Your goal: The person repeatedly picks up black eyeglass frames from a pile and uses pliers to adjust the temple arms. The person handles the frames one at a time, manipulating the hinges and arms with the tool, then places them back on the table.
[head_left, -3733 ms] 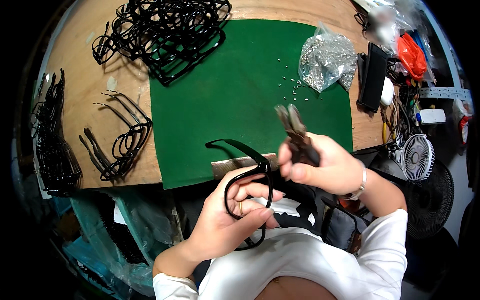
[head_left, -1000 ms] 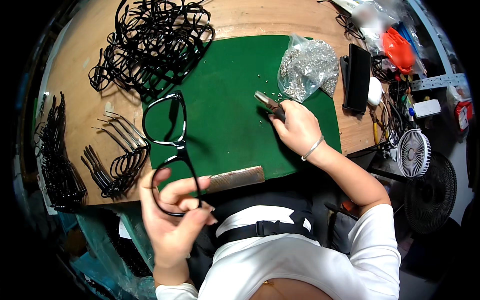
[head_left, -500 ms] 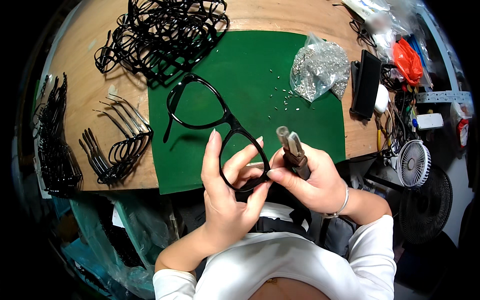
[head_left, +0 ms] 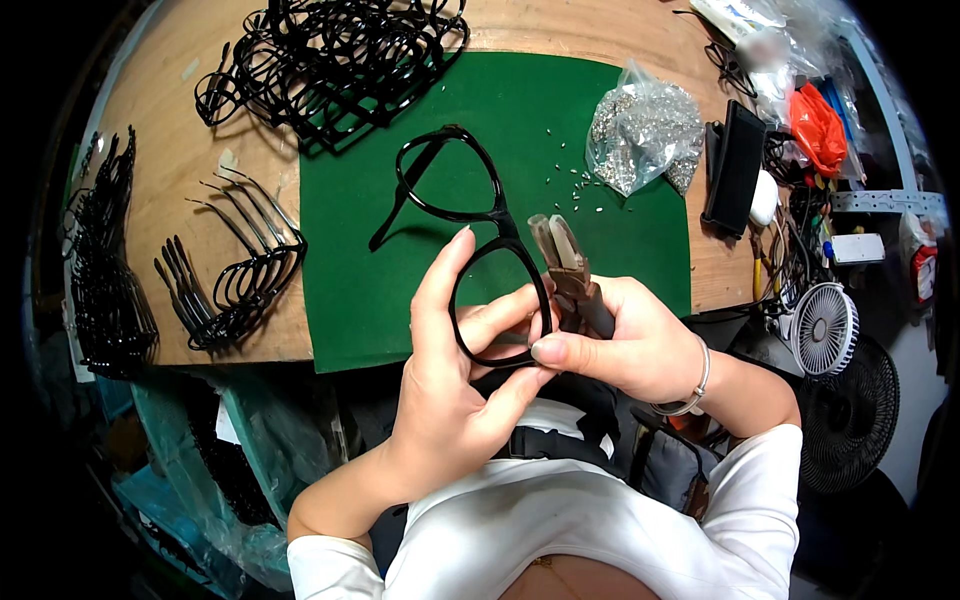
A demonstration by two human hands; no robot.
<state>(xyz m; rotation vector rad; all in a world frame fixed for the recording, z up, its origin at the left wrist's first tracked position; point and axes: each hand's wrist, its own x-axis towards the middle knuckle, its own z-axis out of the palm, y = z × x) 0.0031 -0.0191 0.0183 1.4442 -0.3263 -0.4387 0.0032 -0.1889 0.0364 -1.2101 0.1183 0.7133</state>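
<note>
My left hand [head_left: 440,370] grips a black eyeglass frame [head_left: 503,218] by its near rim, the fingers reaching around and through the opening. The frame is tilted over the green mat [head_left: 370,310], and one temple arm hangs out at its far end. In my right hand [head_left: 640,345] are pliers [head_left: 572,280] with pale-covered jaws, pointing away from me and clear of the frame. My right thumb touches the near corner of the frame, close to my left fingertips. Whatever lies between those fingertips is hidden.
Tangled black frames [head_left: 345,70] are heaped at the far left. More frames [head_left: 255,280] and a dark stack [head_left: 110,270] lie left of the mat. Loose silver bits [head_left: 577,185] lie near a clear bag of small metal pieces [head_left: 645,130]. Fans [head_left: 825,325] stand at right.
The eyeglass frame has swung up and to the right, standing steeper. The pliers have shifted left and farther from me. Both hands keep their holds.
</note>
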